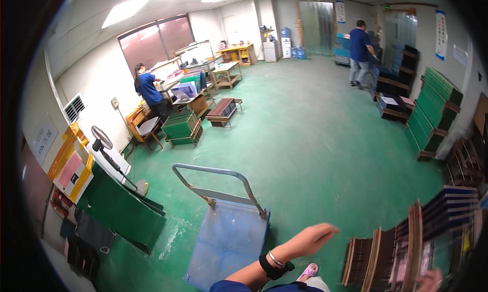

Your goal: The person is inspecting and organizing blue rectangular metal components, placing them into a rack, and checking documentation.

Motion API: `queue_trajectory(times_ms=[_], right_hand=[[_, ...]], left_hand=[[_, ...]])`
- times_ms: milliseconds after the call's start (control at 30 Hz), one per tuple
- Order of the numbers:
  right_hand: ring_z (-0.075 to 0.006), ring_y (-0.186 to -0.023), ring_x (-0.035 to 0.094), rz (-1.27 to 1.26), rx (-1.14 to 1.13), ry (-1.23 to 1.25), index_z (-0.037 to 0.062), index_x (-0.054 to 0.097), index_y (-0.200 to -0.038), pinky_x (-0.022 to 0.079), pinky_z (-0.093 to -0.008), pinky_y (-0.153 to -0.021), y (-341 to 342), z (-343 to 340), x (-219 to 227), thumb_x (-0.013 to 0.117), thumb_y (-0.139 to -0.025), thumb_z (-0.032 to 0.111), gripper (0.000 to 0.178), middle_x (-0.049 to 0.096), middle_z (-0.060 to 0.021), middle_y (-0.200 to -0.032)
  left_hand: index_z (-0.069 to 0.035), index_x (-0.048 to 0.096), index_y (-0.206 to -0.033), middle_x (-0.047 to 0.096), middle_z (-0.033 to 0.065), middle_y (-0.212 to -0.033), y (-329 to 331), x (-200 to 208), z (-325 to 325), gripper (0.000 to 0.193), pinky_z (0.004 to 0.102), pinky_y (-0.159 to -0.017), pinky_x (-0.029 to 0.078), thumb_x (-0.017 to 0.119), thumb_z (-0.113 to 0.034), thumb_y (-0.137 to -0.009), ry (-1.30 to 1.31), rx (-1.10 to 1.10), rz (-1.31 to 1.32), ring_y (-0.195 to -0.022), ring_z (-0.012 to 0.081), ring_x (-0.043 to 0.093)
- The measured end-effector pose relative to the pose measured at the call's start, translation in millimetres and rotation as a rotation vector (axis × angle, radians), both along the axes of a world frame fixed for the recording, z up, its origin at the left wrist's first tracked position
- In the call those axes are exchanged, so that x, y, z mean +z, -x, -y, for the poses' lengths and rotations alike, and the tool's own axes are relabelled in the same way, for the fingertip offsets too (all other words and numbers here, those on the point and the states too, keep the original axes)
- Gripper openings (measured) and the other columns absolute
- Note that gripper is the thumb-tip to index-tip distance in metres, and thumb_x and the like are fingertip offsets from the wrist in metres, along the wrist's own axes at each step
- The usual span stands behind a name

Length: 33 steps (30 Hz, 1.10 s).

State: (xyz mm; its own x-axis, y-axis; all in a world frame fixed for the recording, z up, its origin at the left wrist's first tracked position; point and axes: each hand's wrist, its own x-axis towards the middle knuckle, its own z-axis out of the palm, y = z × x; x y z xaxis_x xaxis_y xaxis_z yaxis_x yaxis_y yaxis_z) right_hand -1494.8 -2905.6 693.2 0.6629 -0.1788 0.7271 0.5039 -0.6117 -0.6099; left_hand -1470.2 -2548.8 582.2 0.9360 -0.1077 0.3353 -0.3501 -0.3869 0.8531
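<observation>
My left hand point(311, 239) reaches across the lower middle, with a black band and a silver bracelet on its wrist. Its fingers are loosely stretched out and nothing shows in them. To its left stands a blue platform trolley point(229, 241) with a raised metal handle; the hand is apart from it. At the lower right edge my right hand point(431, 282) is smeared by motion, close to a row of wooden-edged racks point(378, 256) holding dark panels. Whether it touches or grips anything there is unclear.
Green boards point(122, 205) lean at the left beside a standing fan point(109, 154). Racks of green panels point(183, 126) stand farther off, more stacks point(432, 111) at the right wall. One person point(148, 91) works at a left bench; another point(360, 53) stands by dark stacks.
</observation>
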Motion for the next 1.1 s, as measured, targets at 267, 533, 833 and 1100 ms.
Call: queue_trajectory(times_ms=[267, 533, 833, 1100], right_hand=[[-0.0233, -0.087, 0.062, -0.835, 1.018, 0.363, 0.0028, 0.056, -0.115, 0.049, -0.0317, -0.076, -178, -154, -99, 0.05, -0.088, 0.009, 0.028, 0.063, -0.0145, -0.102], [-0.0358, -0.105, 0.054, -1.066, 0.981, 0.945, 0.0056, 0.057, -0.114, 0.042, -0.0417, -0.091, -346, -179, -259, 0.053, -0.084, 0.015, 0.032, 0.058, -0.0197, -0.112], [-0.0202, -0.078, 0.061, -1.529, 0.718, 0.51, 0.001, 0.056, -0.111, 0.048, -0.0293, -0.059, -552, -241, -375, 0.046, -0.086, 0.008, 0.028, 0.061, -0.0154, -0.098], [-0.0171, -0.073, 0.065, -1.538, 0.894, 0.561, 0.0002, 0.057, -0.111, 0.052, -0.0277, -0.062, -655, -408, -368, 0.044, -0.088, 0.007, 0.027, 0.066, -0.0134, -0.091]], left_hand=[[-0.002, 0.064, -0.097, 0.064, 0.0131, -0.1, -33, 143, -90, 0.021, 0.0357, -0.073, 0.051, 0.057, 0.001, -0.078, -0.225, 0.202, 0.549, -0.088, 0.0256, 0.063], [-0.005, 0.065, -0.092, 0.065, 0.01, -0.089, -26, 168, -237, 0.021, 0.034, -0.064, 0.052, 0.065, -0.012, -0.072, -1.412, 1.169, 0.254, -0.079, 0.0265, 0.064], [-0.013, 0.053, -0.109, 0.065, 0.0093, -0.087, -181, 215, -325, 0.03, 0.0305, -0.055, 0.05, 0.06, -0.01, -0.08, -0.65, 0.563, 0.601, -0.065, 0.0214, 0.061], [-0.019, 0.047, -0.124, 0.063, 0.0072, -0.103, -366, 188, -374, 0.043, 0.0282, -0.054, 0.05, 0.057, -0.01, -0.083, -0.372, 0.575, 1.047, -0.063, 0.0228, 0.061]])
